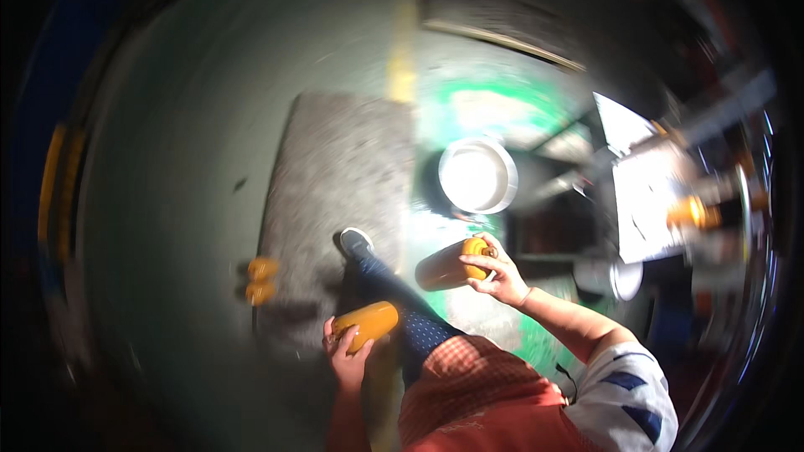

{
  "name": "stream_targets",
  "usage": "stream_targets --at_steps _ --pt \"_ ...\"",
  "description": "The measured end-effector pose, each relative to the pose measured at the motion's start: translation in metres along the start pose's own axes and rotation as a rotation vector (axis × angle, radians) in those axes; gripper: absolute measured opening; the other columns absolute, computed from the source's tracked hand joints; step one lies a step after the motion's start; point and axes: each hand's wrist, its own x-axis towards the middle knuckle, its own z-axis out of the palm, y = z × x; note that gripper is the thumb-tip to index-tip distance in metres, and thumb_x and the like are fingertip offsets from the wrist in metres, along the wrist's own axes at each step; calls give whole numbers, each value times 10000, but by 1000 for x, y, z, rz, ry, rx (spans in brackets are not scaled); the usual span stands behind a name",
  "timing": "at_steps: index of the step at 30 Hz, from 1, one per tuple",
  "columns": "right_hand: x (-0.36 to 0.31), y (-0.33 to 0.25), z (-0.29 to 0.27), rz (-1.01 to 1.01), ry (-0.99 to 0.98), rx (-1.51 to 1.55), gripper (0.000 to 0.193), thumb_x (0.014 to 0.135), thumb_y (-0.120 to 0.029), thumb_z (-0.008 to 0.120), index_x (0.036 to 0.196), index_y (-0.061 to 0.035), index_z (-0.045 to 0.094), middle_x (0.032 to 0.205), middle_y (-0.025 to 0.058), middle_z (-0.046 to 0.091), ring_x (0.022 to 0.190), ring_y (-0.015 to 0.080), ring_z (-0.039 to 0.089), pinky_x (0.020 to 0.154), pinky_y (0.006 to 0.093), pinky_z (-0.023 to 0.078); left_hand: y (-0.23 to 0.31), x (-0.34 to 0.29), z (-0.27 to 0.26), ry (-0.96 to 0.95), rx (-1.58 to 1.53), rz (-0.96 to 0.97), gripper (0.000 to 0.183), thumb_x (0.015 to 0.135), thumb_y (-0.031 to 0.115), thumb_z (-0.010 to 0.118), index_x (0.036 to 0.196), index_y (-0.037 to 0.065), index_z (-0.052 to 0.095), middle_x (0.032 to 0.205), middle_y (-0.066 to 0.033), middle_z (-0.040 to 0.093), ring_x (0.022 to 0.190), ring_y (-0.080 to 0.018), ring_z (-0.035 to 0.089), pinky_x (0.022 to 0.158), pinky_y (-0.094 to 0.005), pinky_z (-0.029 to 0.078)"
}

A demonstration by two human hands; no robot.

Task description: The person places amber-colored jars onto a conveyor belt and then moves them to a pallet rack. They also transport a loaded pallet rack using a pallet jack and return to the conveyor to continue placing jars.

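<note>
My left hand (345, 360) is wrapped round a yellow-orange cylinder (367, 326), lying on its side with its smooth wall toward the upper right. Farther right and forward, my right hand (502, 278) grips a second yellow-orange cylinder (476, 258), seen nearly end-on; a small darker knob or stub shows by my fingers. The two cylinders are apart, both held above the floor. Motion blur hides finer detail, and what they are for cannot be told.
A grey mat (335, 151) lies underfoot, with similar yellow-orange pieces (261, 280) at its left edge. Ahead right stands a round white bucket (479, 174). Blurred machinery with a white panel (645, 201) fills the right; a dark slab (498, 21) lies at the far side.
</note>
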Motion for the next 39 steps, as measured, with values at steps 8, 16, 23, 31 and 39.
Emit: stream_targets --at_steps 8,16,23,31,39 --pt "-280 5 -200 158 679 188 423 785 -123 748 1202 -96 679 1303 129 482 1235 279 468 1082 391 364 252 20 123 -522 -195 362 511 571 11 868 1047 108 709 1424 -224 460 1227 -363 524 1013 -426 454" --pt "-457 57 -286 429 1429 366 471 810 -129 676 1275 -69 631 1260 76 583 1199 196 527 1089 340 366 410 4 310 -1136 -575 240 543 643 9 851 1159 -2 681 1399 -212 526 1279 -317 520 1075 -412 406" --pt "-559 198 -438 170 1606 1020 594 907 -411 577 1414 -124 456 1249 59 564 1131 192 580 896 368 530 538 -79 586 -1585 -842 -154 663 788 346 757 1320 4 559 1315 -202 592 1196 -303 575 1031 -405 453" --pt "-606 395 -589 35 1162 1680 485 1015 -488 362 1286 -124 532 1193 89 602 1131 231 582 993 425 469 634 -198 852 -1416 143 695 605 978 539 235 1265 89 518 1049 -190 653 891 -302 622 726 -406 528" --pt "-602 434 -677 185 1127 1891 350 1010 -350 549 1021 -13 643 860 94 691 734 211 691 692 325 566 703 -195 964 -1568 -522 -756 317 1010 276 469 1215 62 581 1140 -145 631 1042 -320 620 875 -452 550"
